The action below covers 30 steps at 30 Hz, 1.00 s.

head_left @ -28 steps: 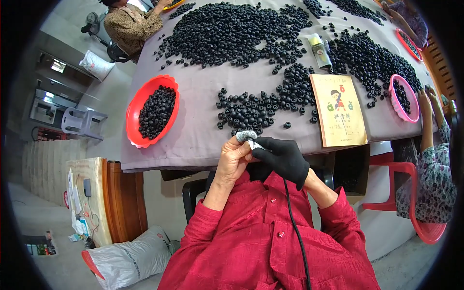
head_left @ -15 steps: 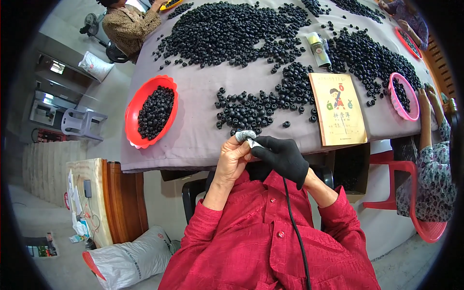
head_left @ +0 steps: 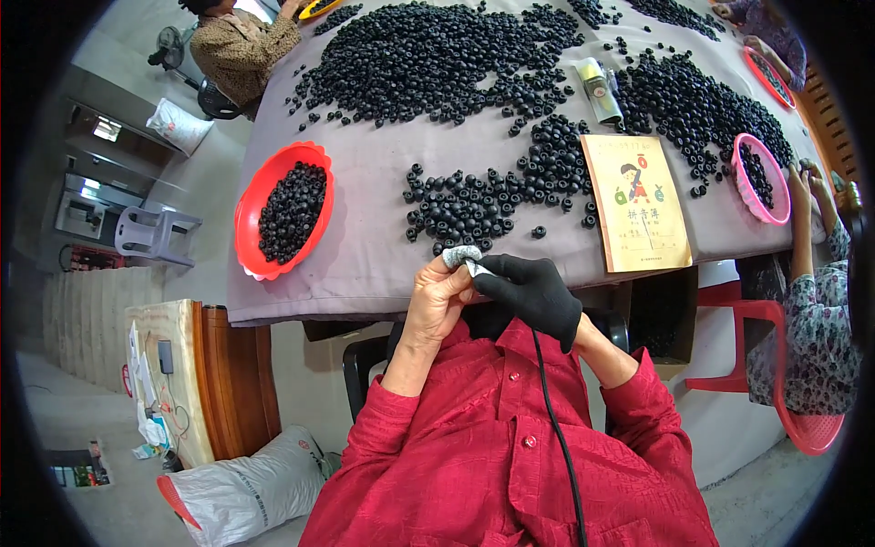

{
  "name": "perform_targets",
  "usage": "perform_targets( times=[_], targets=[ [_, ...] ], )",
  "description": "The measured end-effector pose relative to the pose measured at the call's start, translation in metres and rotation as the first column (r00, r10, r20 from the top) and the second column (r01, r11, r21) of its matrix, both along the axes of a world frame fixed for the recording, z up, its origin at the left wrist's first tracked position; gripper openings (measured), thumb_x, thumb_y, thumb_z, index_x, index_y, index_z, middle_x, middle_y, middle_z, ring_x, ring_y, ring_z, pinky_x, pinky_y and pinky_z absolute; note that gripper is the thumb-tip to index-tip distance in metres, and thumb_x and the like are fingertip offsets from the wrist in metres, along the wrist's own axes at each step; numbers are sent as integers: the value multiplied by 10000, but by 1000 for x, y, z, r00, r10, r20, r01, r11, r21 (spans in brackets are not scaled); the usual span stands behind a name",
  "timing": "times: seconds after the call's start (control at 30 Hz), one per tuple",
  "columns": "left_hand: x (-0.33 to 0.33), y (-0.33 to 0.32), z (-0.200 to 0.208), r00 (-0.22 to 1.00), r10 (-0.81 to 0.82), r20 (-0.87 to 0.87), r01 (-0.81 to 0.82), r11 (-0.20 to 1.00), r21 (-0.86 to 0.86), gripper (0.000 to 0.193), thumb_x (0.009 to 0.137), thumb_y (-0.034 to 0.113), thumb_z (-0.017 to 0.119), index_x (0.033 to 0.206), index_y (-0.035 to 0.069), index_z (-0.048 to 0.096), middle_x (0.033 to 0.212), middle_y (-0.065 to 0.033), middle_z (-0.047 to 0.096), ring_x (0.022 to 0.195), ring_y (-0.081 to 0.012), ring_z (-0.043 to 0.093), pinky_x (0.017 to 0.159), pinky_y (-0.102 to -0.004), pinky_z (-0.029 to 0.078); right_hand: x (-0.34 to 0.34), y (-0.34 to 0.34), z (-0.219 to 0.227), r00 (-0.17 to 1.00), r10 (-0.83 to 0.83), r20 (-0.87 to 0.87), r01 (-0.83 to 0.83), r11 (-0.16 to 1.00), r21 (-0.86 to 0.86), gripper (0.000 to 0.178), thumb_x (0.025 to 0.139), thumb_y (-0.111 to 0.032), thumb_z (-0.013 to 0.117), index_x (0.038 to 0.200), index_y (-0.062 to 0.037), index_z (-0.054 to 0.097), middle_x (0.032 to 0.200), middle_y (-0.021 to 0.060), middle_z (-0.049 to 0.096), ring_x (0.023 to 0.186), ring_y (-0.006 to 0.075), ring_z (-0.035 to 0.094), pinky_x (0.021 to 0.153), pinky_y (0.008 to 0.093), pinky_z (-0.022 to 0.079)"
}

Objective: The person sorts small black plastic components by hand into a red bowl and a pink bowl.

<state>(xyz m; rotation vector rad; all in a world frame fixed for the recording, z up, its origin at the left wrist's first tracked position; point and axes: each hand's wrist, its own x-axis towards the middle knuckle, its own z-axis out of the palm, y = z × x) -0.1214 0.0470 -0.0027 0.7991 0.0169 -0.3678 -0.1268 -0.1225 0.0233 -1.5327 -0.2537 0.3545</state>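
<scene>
My left hand [head_left: 435,305] is bare, with a grey speckled wrap [head_left: 462,256] around a fingertip. Its thumb and finger are pinched together at the front edge of the table. My right hand [head_left: 540,296], in a black glove, meets it there with fingers closed. A small whitish pointed bit [head_left: 478,269] shows between the two hands. What else they grip is hidden by the fingers. Just beyond them, small round black pieces with holes [head_left: 460,211] lie loose on the grey cloth [head_left: 365,210].
A red scalloped basin [head_left: 243,219] of black pieces stands left. A yellow booklet [head_left: 635,242] and a clear packet [head_left: 597,91] lie right, near a pink basin [head_left: 740,182]. Large black heaps [head_left: 428,59] spread behind. Other people [head_left: 239,55] sit around the table. A black cord [head_left: 558,419] hangs down my front.
</scene>
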Motion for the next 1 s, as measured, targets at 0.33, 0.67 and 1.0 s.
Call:
perform_targets(
  times=[0.33,0.67,1.0],
  targets=[
    [-1,0,2,1000,1,-29,0,1000,24,167,822,61,610,985,49,638,797,0,617,579,-48,467,545,-176,411,2,1,-3,1000,-7,-8,7,1000,13,338,854,-240,590,1072,17,591,809,63,656,723,57,571,627,227,487],
    [-1,1,0,999,8,-31,-6,999,48,164,821,42,605,980,53,642,804,6,619,596,-40,479,536,-166,399,2,2,2,992,-2,-126,11,997,71,348,849,-243,596,1073,23,585,798,84,648,638,103,615,543,239,517],
    [0,-1,-7,999,-21,-41,19,999,-49,175,837,57,588,1007,63,629,771,-3,610,582,-59,490,554,-199,427,3,2,0,998,-23,-63,25,999,29,333,844,-232,604,1052,28,590,779,74,656,640,100,618,539,234,513]
  ],
)
